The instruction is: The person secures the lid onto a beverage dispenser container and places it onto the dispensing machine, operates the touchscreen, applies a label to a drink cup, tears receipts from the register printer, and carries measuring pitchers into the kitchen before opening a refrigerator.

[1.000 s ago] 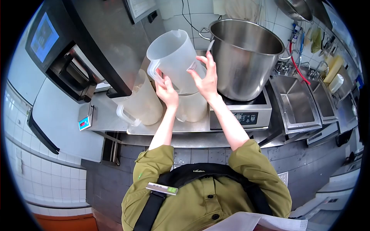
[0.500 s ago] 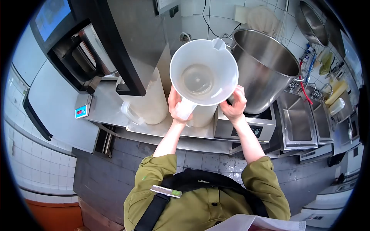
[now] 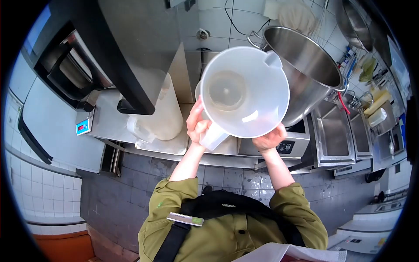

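Note:
Between my two hands is a large translucent plastic pitcher (image 3: 262, 83), raised above the counter and tilted so I look into its wide mouth. Only a pale round base shows inside; whether any liquid lies there I cannot tell. My left hand (image 3: 197, 124) is closed on the pitcher beside its handle. At the lower right of the rim, my right hand (image 3: 270, 138) grips the pitcher's side, its fingers partly hidden. A second plastic pitcher (image 3: 163, 115) stands on a tray to the left. Behind the held pitcher, at the right, is a tall steel pot (image 3: 312, 78).
The pot stands on an induction cooker (image 3: 297, 146). A machine with a black frame (image 3: 124, 65) and steel jug (image 3: 76, 72) rises at the left, near a small digital scale (image 3: 84, 126). Steel sinks (image 3: 334, 131) lie to the right. The steel counter's front edge runs before me.
The held pitcher has shifted right, looks larger, and leans more to the right. My right hand has moved lower along its side. The view has turned slightly.

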Tool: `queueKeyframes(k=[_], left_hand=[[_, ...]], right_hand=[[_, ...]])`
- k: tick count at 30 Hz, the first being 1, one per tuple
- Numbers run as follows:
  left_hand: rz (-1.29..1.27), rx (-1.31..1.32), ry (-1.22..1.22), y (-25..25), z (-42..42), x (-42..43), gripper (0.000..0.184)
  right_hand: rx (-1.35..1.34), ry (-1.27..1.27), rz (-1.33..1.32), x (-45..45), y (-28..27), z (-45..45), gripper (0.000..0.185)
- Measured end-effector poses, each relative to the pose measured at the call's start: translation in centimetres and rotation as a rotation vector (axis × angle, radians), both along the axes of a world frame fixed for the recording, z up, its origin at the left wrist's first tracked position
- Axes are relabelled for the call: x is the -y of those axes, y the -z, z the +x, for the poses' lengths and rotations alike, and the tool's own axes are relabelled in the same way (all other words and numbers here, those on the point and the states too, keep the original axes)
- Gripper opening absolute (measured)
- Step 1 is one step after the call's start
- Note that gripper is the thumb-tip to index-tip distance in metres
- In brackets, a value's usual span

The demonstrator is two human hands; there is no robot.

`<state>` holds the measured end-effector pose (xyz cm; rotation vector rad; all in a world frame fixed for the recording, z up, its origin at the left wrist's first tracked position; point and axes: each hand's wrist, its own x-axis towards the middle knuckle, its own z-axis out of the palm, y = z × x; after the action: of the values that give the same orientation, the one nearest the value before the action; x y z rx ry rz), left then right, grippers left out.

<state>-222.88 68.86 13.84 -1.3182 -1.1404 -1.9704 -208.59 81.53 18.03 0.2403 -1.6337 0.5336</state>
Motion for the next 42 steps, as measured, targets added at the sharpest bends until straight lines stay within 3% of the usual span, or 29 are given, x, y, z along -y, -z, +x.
queueKeyframes(k=[1,3,5,10,14,20,28,42], left_hand=[[0.087,0.091,0.1,-0.3,0.9,-0.4,0.027],[-0.013,0.195,0.055,-1.3,2.1,0.1,0.03],[-0.018,0.248,0.027,-1.7,2.5,0.0,0.031],[0.047,0.29,-0.034,-1.9,2.9,-0.5,0.033],[0.037,0.275,0.054,-3.0,4.0,0.9,0.034],[-0.017,0.216,0.249,-6.3,6.4,5.6,0.036],[-0.002,0.2,0.287,-7.5,7.5,7.1,0.039],[0.137,0.189,0.26,-9.7,6.7,2.0,0.046]], right_hand=[[-0.146,0.009,0.113,-0.2,-0.3,-0.3,0.071],[-0.139,0.195,0.08,0.8,-1.7,0.4,0.087],[-0.063,0.228,0.065,1.1,-3.0,1.0,0.08],[-0.032,0.066,0.073,0.4,-2.8,2.1,0.043],[0.119,0.407,0.289,0.9,-2.6,4.4,0.028],[0.265,0.12,0.346,4.8,-4.9,7.6,0.026],[0.36,-0.032,0.372,6.1,-7.0,9.2,0.025],[0.528,-0.245,0.356,5.0,-12.0,9.6,0.023]])
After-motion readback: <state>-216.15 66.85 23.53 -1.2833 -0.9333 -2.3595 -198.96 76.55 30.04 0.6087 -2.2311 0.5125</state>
